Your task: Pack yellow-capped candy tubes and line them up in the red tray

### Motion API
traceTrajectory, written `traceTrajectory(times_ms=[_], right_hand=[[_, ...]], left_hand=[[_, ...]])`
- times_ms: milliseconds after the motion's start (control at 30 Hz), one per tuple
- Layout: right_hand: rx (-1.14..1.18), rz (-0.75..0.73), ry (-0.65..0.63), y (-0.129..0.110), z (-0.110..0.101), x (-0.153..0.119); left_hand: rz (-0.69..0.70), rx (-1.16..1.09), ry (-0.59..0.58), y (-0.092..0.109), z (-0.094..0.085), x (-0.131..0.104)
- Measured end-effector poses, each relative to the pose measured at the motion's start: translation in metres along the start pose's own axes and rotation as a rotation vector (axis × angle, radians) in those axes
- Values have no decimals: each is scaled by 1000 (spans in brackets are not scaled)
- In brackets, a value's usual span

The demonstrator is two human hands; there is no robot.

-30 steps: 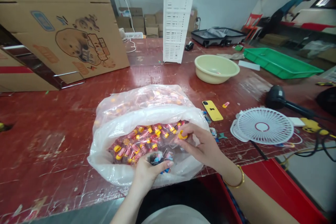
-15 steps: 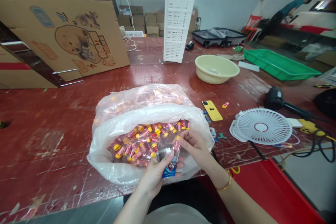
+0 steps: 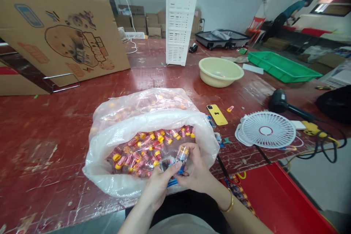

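Observation:
My left hand [image 3: 159, 182] pinches a clear and blue packet [image 3: 172, 182] over the near rim of the sack, thumb on top. Wrapped round the packet's right side is my right hand [image 3: 199, 172], its fingers curled about a small yellow-capped tube [image 3: 182, 153]. The tube stands upright against the packet; whether it is fully inside the clear plastic I cannot tell. Below and left of both hands, the white plastic sack [image 3: 109, 131] lies open, holding many small red-labelled tubes [image 3: 137, 159] with yellow caps.
Right of the sack lie a yellow phone [image 3: 217, 114], one loose tube [image 3: 230, 109] and a white fan [image 3: 268, 129]. Behind are a cream basin [image 3: 221, 75], a green tray [image 3: 282, 67] and a white crate stack [image 3: 179, 18]. A cardboard box [image 3: 63, 33] stands left. Another person [image 3: 290, 12] bends far right.
My right hand has moved from the tube's cap down around the packet's side. The tube sits more upright against the packet. My view has turned slightly right.

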State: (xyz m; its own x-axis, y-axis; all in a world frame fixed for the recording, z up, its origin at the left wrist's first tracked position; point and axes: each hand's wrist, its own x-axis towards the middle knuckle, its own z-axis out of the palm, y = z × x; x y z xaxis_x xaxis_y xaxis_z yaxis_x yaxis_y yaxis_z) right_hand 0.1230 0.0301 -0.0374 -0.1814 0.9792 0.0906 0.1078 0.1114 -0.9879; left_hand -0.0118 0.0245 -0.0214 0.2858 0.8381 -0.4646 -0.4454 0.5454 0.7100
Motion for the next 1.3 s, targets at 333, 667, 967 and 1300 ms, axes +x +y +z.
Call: traceTrajectory(times_ms=[333,667,967,1300], right_hand=[[122,-37,-19,-8,-12,3],[-127,210,845,44,-154,-93],[-446,918,1216,127,-198,-367],[-478,1039,1077,154,-187,-368]], left_hand=[[48,88,61,-3,3,0],[-193,64,145,-1,7,-1],[-199,291,260,11,2,18],[-155,290,302,10,17,12]])
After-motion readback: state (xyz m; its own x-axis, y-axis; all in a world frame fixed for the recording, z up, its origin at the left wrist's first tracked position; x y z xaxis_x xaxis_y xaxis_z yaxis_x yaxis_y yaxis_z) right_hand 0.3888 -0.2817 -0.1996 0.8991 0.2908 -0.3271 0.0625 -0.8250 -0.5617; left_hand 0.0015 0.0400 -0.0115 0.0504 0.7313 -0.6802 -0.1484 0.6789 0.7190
